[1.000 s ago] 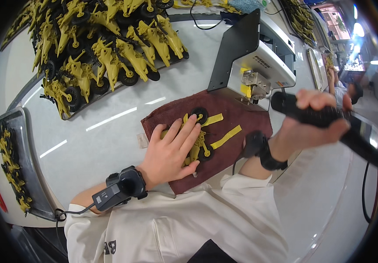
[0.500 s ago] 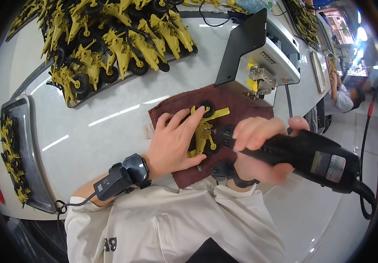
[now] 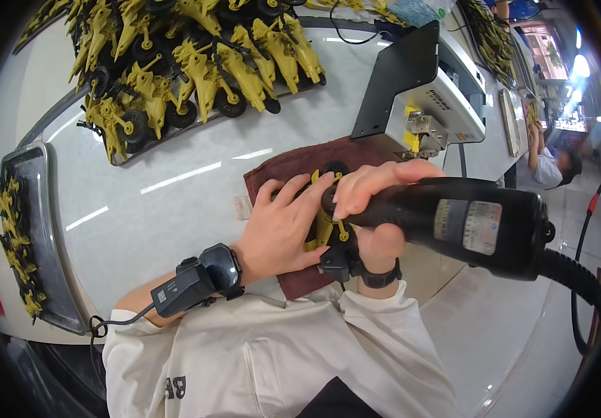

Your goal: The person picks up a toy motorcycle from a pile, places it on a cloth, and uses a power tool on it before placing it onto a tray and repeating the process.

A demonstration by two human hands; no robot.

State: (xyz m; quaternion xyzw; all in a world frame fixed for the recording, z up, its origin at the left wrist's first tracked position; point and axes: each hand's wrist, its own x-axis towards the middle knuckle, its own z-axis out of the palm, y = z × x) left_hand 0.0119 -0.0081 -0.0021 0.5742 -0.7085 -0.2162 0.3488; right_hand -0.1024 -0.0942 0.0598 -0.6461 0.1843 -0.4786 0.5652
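Far L: metal tray (image 3: 55,282) w/ small yellow-and-black parts (image 3: 12,233) in a column along its outer side, prob. kept there clear of the work. Next, upper L-centre: packed rows of yellow toy motorcycles (image 3: 203,73), black wheels fitted, mostly lined up one way – likely for ease of count and pick-up.

L hand (image 3: 276,230): fingers and thumb apart, splayed over one toy motorcycle (image 3: 322,234), presumably to steady it. Said toy lies on maroon cloth (image 3: 281,161), prob. a non-slip, scratch-saving pad; partly hidden by both hands.

R hand (image 3: 382,198): clamped round front end of black electric screwdriver (image 3: 419,212), held near-level, nose toward the toy – a forward grip, prob. for control. Tip contact: cannot tell, fingers block view. Behind, black-and-white screw feeder (image 3: 457,108) (apparent type) w/ yellow tape at its metal block, seemingly sited within R-hand reach.

Surface: pale, glossy desk (image 3: 175,216), showing light streaks. Room: light tiled floor (image 3: 468,348) to R; co-worker (image 3: 546,168) farther off at far R, bright lights beyond.
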